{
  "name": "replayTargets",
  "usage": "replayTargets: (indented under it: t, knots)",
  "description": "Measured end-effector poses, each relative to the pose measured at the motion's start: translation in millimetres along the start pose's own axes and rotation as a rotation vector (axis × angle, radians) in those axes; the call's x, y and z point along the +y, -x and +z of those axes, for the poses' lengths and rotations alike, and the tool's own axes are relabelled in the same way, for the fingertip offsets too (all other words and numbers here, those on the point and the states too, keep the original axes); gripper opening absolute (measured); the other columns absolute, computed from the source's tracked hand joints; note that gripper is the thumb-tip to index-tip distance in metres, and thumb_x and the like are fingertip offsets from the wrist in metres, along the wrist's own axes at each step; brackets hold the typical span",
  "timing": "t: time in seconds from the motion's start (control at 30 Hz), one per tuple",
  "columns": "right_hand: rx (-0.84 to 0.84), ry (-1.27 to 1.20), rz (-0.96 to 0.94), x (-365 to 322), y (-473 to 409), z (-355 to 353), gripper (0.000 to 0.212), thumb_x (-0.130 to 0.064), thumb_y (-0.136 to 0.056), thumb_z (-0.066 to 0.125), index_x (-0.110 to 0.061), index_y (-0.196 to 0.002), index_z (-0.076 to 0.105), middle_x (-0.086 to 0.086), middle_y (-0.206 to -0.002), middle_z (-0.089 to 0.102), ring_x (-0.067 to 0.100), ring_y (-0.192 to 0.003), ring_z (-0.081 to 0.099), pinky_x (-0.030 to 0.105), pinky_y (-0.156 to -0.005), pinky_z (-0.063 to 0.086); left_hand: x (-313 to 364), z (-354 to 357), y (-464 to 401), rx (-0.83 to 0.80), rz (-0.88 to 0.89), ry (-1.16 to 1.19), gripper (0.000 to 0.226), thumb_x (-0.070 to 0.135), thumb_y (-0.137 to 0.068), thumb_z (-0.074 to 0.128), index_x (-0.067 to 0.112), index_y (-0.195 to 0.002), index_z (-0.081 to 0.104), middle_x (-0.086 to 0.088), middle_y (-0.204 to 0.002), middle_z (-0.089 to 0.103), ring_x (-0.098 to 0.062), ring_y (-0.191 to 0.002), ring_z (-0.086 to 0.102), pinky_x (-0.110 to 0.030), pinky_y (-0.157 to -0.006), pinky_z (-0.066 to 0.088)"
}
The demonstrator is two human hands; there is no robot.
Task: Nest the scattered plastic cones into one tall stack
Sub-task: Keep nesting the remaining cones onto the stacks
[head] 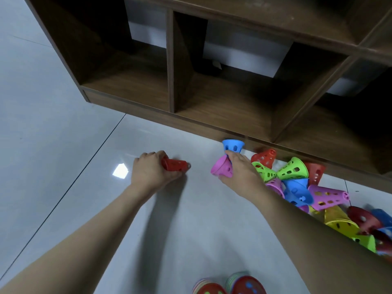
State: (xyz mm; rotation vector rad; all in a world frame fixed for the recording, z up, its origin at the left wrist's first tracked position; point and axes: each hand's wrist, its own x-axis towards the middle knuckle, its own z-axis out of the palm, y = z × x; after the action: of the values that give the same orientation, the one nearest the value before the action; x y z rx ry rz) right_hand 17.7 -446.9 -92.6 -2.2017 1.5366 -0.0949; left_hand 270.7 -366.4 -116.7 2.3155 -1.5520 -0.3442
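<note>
My left hand [148, 170] grips a red cone [175, 164] lying on its side on the grey floor, narrow tip pointing right. My right hand [241, 172] holds a pink cone [221, 169] and a blue cone [233, 146] together by their narrow ends, the wide mouths flaring left and upward. A pile of loose perforated cones [292, 170] in red, green, blue, pink and yellow lies to the right along the shelf base. Two stacks of nested cones [244, 284] stand at the bottom edge, seen from above.
A dark wooden cubby shelf [212, 122] stands on the floor directly behind the cones, its base board close to my right hand. Glossy grey floor tiles [84, 158] stretch out to the left and toward me.
</note>
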Motion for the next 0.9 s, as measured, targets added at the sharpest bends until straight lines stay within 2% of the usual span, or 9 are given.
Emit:
replayTargets:
  t: [0.13,0.23,0.37,0.47,0.53,0.6,0.7,0.8,0.9]
  knots:
    - [-0.023,-0.065,0.053,-9.8,5.9,12.7,0.079,-0.041,-0.083,0.078,-0.021,-0.148,0.038,0.007,-0.133,0.054,0.025,-0.120,0.052,0.036,-0.102,0.044,19.9,5.4,34.6,0.000,-0.057,-0.146,0.068,0.093,-0.068,0.042,0.026,-0.075,0.053,0.004,-0.073,0.063,-0.026,-0.088,0.056,-0.039,-0.081,0.041]
    - [-0.102,-0.172,0.112,-9.3,21.6,22.5,0.080,-0.043,-0.080,0.080,-0.026,-0.146,0.038,0.005,-0.128,0.056,0.020,-0.108,0.057,0.033,-0.095,0.049,21.7,2.5,53.0,-0.076,-0.100,-0.260,0.068,0.092,-0.071,0.035,0.027,-0.077,0.052,0.004,-0.075,0.063,-0.025,-0.093,0.054,-0.039,-0.085,0.039]
    - [-0.044,-0.254,0.118,-12.7,57.4,20.9,0.077,-0.044,-0.081,0.077,-0.024,-0.146,0.040,0.002,-0.129,0.054,0.021,-0.113,0.057,0.037,-0.098,0.051,17.5,-1.4,72.8,-0.149,-0.124,-0.310,0.067,0.089,-0.072,0.041,0.024,-0.087,0.049,0.003,-0.092,0.059,-0.025,-0.097,0.054,-0.038,-0.084,0.037]
    - [0.031,-0.328,0.115,-17.9,88.6,7.9,0.082,-0.040,-0.083,0.077,-0.024,-0.151,0.036,0.001,-0.132,0.051,0.018,-0.118,0.054,0.035,-0.101,0.049,20.5,-7.8,88.6,-0.127,-0.033,-0.286,0.065,0.087,-0.070,0.045,0.023,-0.082,0.048,0.001,-0.091,0.058,-0.025,-0.092,0.053,-0.036,-0.083,0.038]
    - [0.057,-0.417,0.114,-22.6,110.1,-5.2,0.080,-0.039,-0.083,0.079,-0.023,-0.150,0.039,-0.001,-0.130,0.054,0.013,-0.114,0.055,0.028,-0.094,0.051,21.3,-17.6,101.3,-0.170,-0.023,-0.132,0.069,0.088,-0.063,0.043,0.023,-0.081,0.051,0.004,-0.084,0.060,-0.024,-0.086,0.053,-0.036,-0.082,0.039]
    - [0.087,-0.446,0.103,-27.0,130.3,-20.4,0.063,-0.038,-0.082,0.080,-0.021,-0.136,0.053,-0.004,-0.116,0.062,0.010,-0.102,0.061,0.015,-0.077,0.049,23.4,-29.6,118.0,-0.167,-0.074,0.150,0.069,0.088,-0.066,0.046,0.023,-0.087,0.053,0.005,-0.080,0.061,-0.024,-0.082,0.057,-0.039,-0.083,0.043]
    - [0.141,-0.434,0.102,-32.6,161.9,-42.2,0.049,-0.040,-0.078,0.083,-0.024,-0.117,0.057,-0.006,-0.102,0.065,0.009,-0.093,0.065,0.017,-0.074,0.049,30.9,-46.2,153.7,-0.083,-0.143,0.542,0.062,0.079,-0.078,0.055,0.021,-0.097,0.051,0.002,-0.089,0.064,-0.022,-0.083,0.062,-0.044,-0.079,0.052]
    - [0.186,-0.477,0.098,-38.4,197.0,-59.9,0.051,-0.032,-0.074,0.088,-0.023,-0.110,0.054,-0.007,-0.096,0.063,-0.001,-0.081,0.064,0.012,-0.067,0.048,49.8,-67.9,196.6,-0.088,-0.094,0.819,0.041,0.057,-0.088,0.066,0.022,-0.104,0.053,0.008,-0.097,0.064,-0.003,-0.084,0.062,-0.025,-0.073,0.051]
    - [0.251,-0.418,0.035,-39.6,229.6,-69.1,0.037,-0.027,-0.076,0.087,-0.018,-0.097,0.057,-0.011,-0.084,0.065,-0.007,-0.074,0.061,0.009,-0.062,0.044,63.8,-74.0,236.2,-0.133,0.028,0.930,0.032,0.042,-0.090,0.072,0.027,-0.111,0.053,0.005,-0.102,0.064,0.000,-0.089,0.061,-0.011,-0.071,0.045]
